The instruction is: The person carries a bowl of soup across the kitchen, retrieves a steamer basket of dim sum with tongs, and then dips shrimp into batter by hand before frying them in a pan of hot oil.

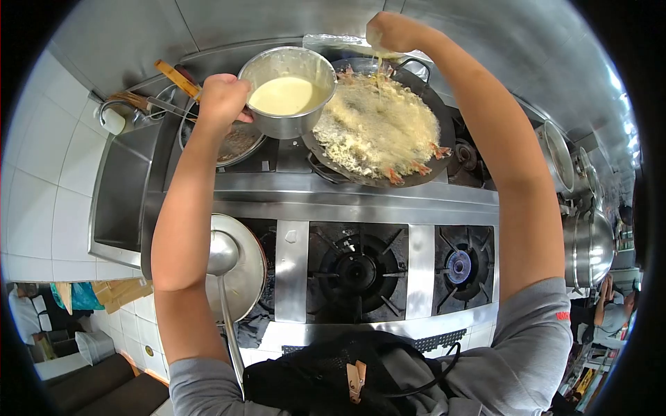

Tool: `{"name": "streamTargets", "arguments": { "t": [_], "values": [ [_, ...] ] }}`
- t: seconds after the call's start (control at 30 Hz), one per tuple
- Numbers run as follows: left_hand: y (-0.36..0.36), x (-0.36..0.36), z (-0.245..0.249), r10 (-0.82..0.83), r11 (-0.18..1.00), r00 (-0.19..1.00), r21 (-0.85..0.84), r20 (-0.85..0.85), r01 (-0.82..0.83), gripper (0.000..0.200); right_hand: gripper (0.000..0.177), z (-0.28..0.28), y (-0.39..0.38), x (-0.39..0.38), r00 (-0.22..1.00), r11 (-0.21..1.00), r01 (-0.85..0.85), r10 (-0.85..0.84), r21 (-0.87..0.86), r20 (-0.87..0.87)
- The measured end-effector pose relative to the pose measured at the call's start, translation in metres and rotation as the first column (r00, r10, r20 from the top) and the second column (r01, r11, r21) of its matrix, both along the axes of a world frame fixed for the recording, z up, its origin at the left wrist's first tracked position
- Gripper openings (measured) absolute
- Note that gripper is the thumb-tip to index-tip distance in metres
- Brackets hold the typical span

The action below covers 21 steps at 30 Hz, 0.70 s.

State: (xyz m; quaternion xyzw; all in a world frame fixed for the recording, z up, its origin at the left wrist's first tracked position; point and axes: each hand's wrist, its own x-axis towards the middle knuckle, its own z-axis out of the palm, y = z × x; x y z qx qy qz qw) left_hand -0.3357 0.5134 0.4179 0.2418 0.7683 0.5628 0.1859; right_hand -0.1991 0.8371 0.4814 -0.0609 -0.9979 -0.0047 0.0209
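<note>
My left hand (pixel 223 100) grips the rim of a round metal pot (pixel 291 126) of pale yellow batter (pixel 286 96), held just left of a wide black wok (pixel 416 179). Foaming oil with frothy batter bits (pixel 381 121) fills the wok, and several shrimp tails (pixel 420 168) poke out along its edge. Over the wok's far side is my right hand (pixel 392 33), its fingers curled closed and pointing down. Thin strands of batter fall from it into the oil. What lies inside those fingers is hidden.
A ladle (pixel 222 254) rests across a large pan (pixel 244 284) at the front left. One front burner (pixel 458 266) shows a blue flame; another burner (pixel 357 274) is unlit. A sink (pixel 125 187) is on the left, stacked metal pots (pixel 588 248) on the right. A person (pixel 614 315) stands far right.
</note>
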Motion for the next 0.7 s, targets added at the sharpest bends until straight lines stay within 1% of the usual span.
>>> {"name": "streamTargets", "arguments": {
  "t": [0.07, 0.1, 0.17, 0.2, 0.27, 0.3, 0.37, 0.4, 0.47, 0.5, 0.57, 0.6, 0.67, 0.7],
  "values": [
    [-0.001, -0.003, -0.002, 0.01, 1.0, 1.0, -0.016, 0.004, -0.009, 0.015, 0.025, -0.009, 0.004, -0.009, 0.993, 0.998, -0.023, 0.018, -0.05, -0.116],
    [-0.002, -0.004, -0.004, 0.016, 1.0, 1.0, -0.011, 0.009, -0.016, 0.015, 0.025, -0.014, 0.006, -0.014, 0.993, 0.998, -0.028, 0.022, -0.053, -0.115],
    [-0.003, -0.008, -0.007, 0.024, 1.0, 1.0, -0.009, 0.016, -0.024, 0.015, 0.023, -0.02, 0.007, -0.02, 0.987, 0.995, 0.043, -0.028, 0.089, -0.159],
    [-0.002, -0.009, -0.009, 0.026, 1.0, 1.0, -0.013, 0.013, -0.026, 0.015, 0.023, -0.02, 0.008, -0.019, 0.987, 0.995, 0.043, -0.028, 0.087, -0.158],
    [-0.001, -0.01, -0.011, 0.025, 1.0, 1.0, -0.016, 0.013, -0.025, 0.015, 0.023, -0.018, 0.014, -0.016, 0.991, 0.999, 0.053, -0.054, -0.01, -0.119],
    [-0.001, -0.009, -0.011, 0.025, 1.0, 1.0, -0.018, 0.011, -0.025, 0.015, 0.023, -0.019, 0.016, -0.014, 0.992, 0.998, 0.055, -0.056, -0.009, -0.117],
    [-0.001, -0.008, -0.011, 0.026, 0.999, 1.0, -0.019, 0.009, -0.026, 0.015, 0.022, -0.021, 0.018, -0.014, 1.0, 0.988, 0.013, -0.017, 0.156, 0.025],
    [0.0, -0.008, -0.012, 0.017, 1.0, 1.0, -0.014, 0.011, -0.017, 0.015, 0.022, -0.022, 0.019, -0.013, 1.0, 0.988, 0.013, -0.017, 0.156, 0.025],
    [0.002, -0.006, -0.013, 0.008, 1.0, 1.0, -0.009, 0.011, -0.008, 0.015, 0.025, -0.027, 0.021, -0.011, 0.999, 1.0, 0.006, -0.005, 0.03, -0.039],
    [0.004, -0.003, -0.013, 0.01, 1.0, 1.0, -0.017, 0.008, -0.01, 0.015, 0.025, -0.029, 0.023, -0.013, 0.999, 1.0, 0.007, -0.006, 0.03, -0.041],
    [0.008, 0.001, -0.012, 0.009, 1.0, 1.0, -0.022, 0.001, -0.009, 0.014, 0.02, -0.029, 0.02, -0.018, 0.976, 1.0, 0.01, -0.016, -0.026, -0.216],
    [0.011, 0.003, -0.012, -0.003, 1.0, 1.0, -0.03, 0.002, 0.003, 0.015, 0.02, -0.027, 0.016, -0.017, 0.976, 1.0, 0.014, -0.019, -0.024, -0.218],
    [0.017, 0.005, -0.015, -0.021, 0.999, 1.0, -0.033, 0.003, 0.021, 0.015, 0.021, -0.024, 0.0, -0.012, 0.949, 0.996, -0.036, 0.06, 0.084, -0.311],
    [0.021, 0.005, -0.019, -0.041, 0.999, 0.999, -0.022, -0.002, 0.041, 0.015, 0.021, -0.018, -0.018, -0.008, 0.949, 0.996, -0.031, 0.056, 0.087, -0.311]
  ]
}}
